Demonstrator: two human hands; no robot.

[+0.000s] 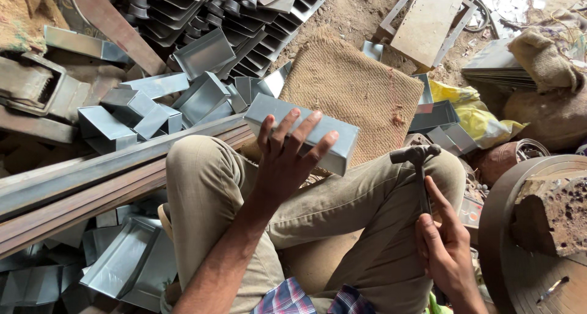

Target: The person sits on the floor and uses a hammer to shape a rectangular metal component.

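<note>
My left hand (287, 158) grips a long folded sheet-metal box (342, 144), holding it above my left knee with the fingers spread over its side. My right hand (443, 243) holds a hammer (419, 161) by its dark handle, head up, just right of the box and apart from it. I sit with both knees in beige trousers raised. A burlap mat (354, 88) lies on the ground beyond the box.
Several similar metal trays (202, 97) are heaped at the left and stacked at the top. Long steel bars (79, 182) run across the left. More trays (122, 262) lie at lower left. A rusty round block (538, 228) stands at right, near sacks (550, 63).
</note>
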